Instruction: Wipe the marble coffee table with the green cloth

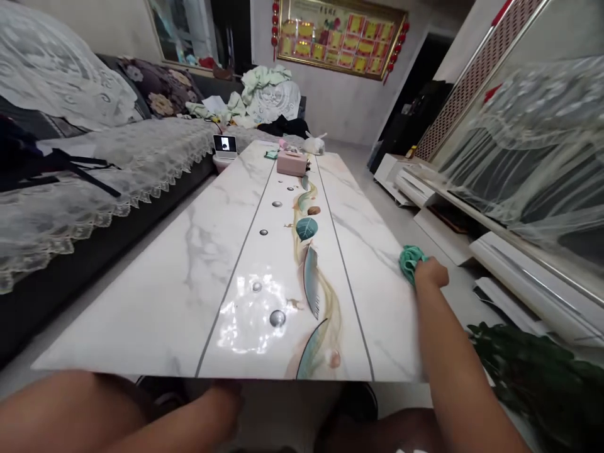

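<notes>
The right hand (430,273) presses a green cloth (409,260) at the marble table's (198,251) right edge.

Cloth (409,260) at table (202,264) right edge; box (292,162), maybe tissues, far end.

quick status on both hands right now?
Left hand: low beneath the table's near edge, blurred; open or closed cannot be told.
Right hand: closed on the green cloth at the table's right edge.

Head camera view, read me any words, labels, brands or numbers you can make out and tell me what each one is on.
None can be read.
Framed gold and red picture on the far wall: rows of characters, too small and blurred.
Small screen at the table's far end: a bright image, no legible text.
Pink box on the marble table: no readable label.
</notes>
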`<state>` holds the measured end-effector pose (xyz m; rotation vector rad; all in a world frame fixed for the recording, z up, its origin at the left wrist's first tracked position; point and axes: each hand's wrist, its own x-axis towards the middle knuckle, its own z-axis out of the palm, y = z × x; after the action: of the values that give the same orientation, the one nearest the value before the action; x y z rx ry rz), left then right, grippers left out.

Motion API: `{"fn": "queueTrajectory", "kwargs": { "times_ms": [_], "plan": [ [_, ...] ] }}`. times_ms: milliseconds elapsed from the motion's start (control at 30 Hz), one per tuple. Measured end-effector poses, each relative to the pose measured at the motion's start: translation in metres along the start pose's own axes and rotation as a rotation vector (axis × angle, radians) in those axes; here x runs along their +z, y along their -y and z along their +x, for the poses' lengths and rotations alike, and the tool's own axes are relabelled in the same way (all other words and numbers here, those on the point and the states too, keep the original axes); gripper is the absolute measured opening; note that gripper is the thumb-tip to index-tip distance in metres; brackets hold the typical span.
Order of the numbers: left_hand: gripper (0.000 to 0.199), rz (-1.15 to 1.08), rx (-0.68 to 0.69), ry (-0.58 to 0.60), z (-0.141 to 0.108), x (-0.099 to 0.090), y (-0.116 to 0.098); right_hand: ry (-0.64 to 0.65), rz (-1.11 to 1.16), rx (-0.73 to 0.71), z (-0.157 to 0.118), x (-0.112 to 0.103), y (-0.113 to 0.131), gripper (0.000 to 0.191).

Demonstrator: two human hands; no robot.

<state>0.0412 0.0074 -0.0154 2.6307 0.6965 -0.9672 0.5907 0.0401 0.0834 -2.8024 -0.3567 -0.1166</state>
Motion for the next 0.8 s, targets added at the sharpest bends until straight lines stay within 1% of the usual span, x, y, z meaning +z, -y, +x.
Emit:
{"fn": "queueTrajectory", "kwargs": {
  "times_ms": [67, 133, 167, 233, 300, 400, 567, 633, 700, 800],
  "plan": [
    [0.049, 0.005, -0.004, 0.084, -0.012, -0.013, 0.000, 0.007, -0.001, -0.007, -0.016, -0.011, -0.025, 0.037],
    [0.043, 0.031, -0.010, 0.121, -0.022, -0.025, -0.003, 0.022, -0.012, -0.016, -0.034, -0.020, -0.049, 0.038],
    [0.039, 0.037, -0.027, 0.113, -0.026, -0.030, -0.006, 0.030, -0.021, -0.021, -0.042, -0.023, -0.060, 0.040],
    [0.039, 0.037, -0.032, 0.070, -0.030, -0.036, -0.012, 0.041, -0.049, -0.023, -0.058, -0.028, -0.081, 0.047],
    [0.039, 0.024, -0.008, 0.044, -0.032, -0.037, -0.019, 0.050, -0.081, -0.017, -0.070, -0.032, -0.099, 0.049],
    [0.041, 0.010, 0.022, 0.014, -0.033, -0.035, -0.026, 0.067, -0.115, -0.004, -0.085, -0.038, -0.124, 0.048],
    [0.042, 0.028, 0.022, -0.006, -0.033, -0.028, -0.027, 0.077, -0.121, 0.012, -0.104, -0.051, -0.163, 0.043],
    [0.040, 0.036, 0.022, -0.014, -0.030, -0.024, -0.025, 0.067, -0.120, 0.012, -0.113, -0.052, -0.174, 0.041],
    [0.038, 0.035, 0.028, -0.041, -0.025, -0.018, -0.025, 0.044, -0.122, -0.010, -0.122, -0.050, -0.176, 0.042],
    [0.035, -0.012, 0.058, -0.135, -0.016, -0.007, -0.025, -0.007, -0.115, -0.123, -0.142, -0.040, -0.164, 0.045]
  ]
}}
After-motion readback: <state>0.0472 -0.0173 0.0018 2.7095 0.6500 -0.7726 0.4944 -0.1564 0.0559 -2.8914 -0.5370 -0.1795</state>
